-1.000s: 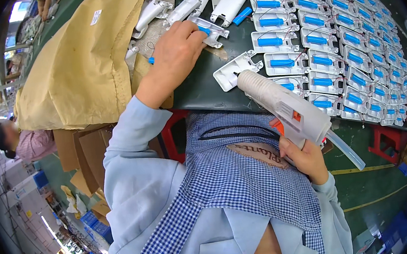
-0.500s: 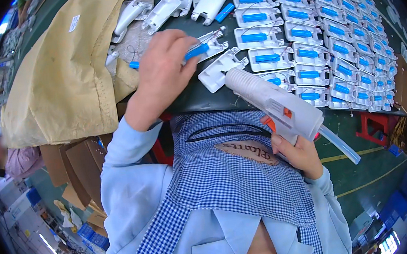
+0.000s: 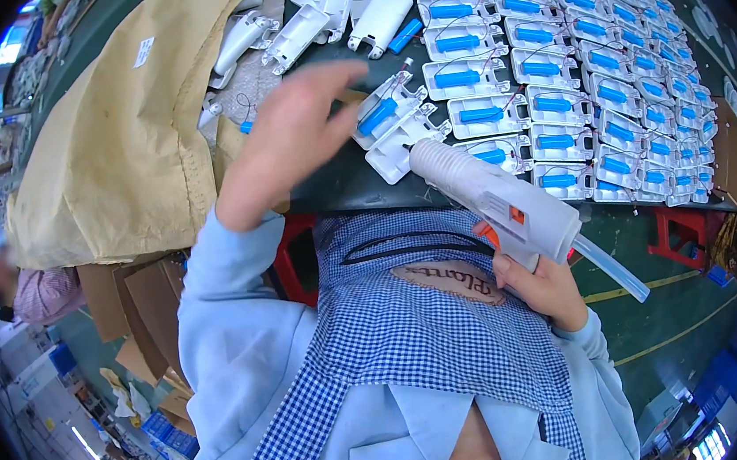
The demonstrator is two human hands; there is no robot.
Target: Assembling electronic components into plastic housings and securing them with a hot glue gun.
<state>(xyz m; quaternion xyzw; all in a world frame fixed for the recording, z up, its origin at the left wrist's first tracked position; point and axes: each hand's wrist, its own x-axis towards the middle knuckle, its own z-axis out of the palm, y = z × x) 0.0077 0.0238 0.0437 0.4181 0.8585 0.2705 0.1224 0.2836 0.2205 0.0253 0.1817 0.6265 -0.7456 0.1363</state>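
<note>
My left hand, slightly blurred, hovers over the near edge of the table with thumb and fingers apart and nothing seen in it. Just right of its fingertips lies a white plastic housing with a blue cylindrical battery in it. An open white housing without a battery lies closer to me, overlapping it. My right hand is closed round the handle of a white hot glue gun with an orange trigger. The gun's ribbed front end is beside the nearer housing, and a clear glue stick sticks out behind.
Rows of white housings with blue batteries cover the right of the table. Loose white housings are heaped at the far left, beside a loose blue battery. A tan sack drapes the left side. Cardboard boxes stand below.
My left hand has let go of the blue battery, now lying in the white housing, and has opened and drawn slightly back. My right hand with the glue gun has hardly moved.
</note>
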